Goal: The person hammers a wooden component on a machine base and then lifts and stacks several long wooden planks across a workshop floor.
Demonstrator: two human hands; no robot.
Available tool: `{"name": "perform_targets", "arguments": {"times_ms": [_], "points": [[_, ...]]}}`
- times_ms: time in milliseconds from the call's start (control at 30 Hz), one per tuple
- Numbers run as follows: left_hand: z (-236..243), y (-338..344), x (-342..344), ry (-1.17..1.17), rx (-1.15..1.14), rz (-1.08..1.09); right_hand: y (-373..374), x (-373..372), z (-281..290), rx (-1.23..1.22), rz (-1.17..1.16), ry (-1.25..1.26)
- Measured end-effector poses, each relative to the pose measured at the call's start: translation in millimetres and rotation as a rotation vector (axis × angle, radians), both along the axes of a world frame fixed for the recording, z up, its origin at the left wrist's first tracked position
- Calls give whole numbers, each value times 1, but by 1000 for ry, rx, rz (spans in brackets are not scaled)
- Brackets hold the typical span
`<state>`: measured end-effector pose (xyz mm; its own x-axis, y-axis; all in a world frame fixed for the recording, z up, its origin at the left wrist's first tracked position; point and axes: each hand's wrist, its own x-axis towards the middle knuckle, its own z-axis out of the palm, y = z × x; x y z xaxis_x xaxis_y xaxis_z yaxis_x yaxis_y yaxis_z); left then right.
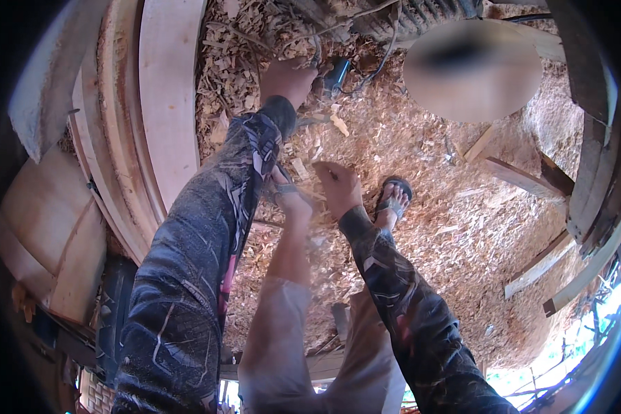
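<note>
At the top, my left hand (286,79) reaches down into the shavings with fingers curled on something I cannot make out, beside a shiny dark cylindrical object (337,76) and a thin dark cord (372,74). My right hand (338,185) is lower, over the shaving-covered floor, its fingers loosely curled; whether they hold anything is unclear. Both forearms are in dark patterned sleeves. My sandaled feet (393,200) show beside and below the right hand.
Long pale boards (169,103) stand along the left, with a curved wooden panel (41,228) farther out. Loose wood pieces (524,176) lie at the right, along with leaning planks (586,193). A ridged grey object (421,14) is at the top; a blurred oval hides part of the upper right.
</note>
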<state>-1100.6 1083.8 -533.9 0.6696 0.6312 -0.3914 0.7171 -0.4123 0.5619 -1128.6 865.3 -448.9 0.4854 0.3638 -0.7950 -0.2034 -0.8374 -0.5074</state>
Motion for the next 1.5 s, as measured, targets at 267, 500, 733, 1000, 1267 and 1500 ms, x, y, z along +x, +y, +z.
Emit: {"name": "perform_targets", "arguments": {"times_ms": [267, 500, 733, 1000, 1267, 1500], "points": [[31, 0, 8, -52, -200, 66, 49, 29, -37, 28, -128, -239], [53, 33, -6, -118, -236, -58, 113, 47, -77, -16, -192, -471], [44, 35, -3, -46, -94, -215, 123, 49, -92, 11, -177, -532], [25, 28, -4, -141, 5, -198, 105, 49, -95, 110, -295, -485], [19, 11, 8, -138, 9, -150, 97, 53, -94, 185, -219, -541], [29, 9, 10, -117, -15, -131, 103, 54, -95, 143, -93, -556]]}}
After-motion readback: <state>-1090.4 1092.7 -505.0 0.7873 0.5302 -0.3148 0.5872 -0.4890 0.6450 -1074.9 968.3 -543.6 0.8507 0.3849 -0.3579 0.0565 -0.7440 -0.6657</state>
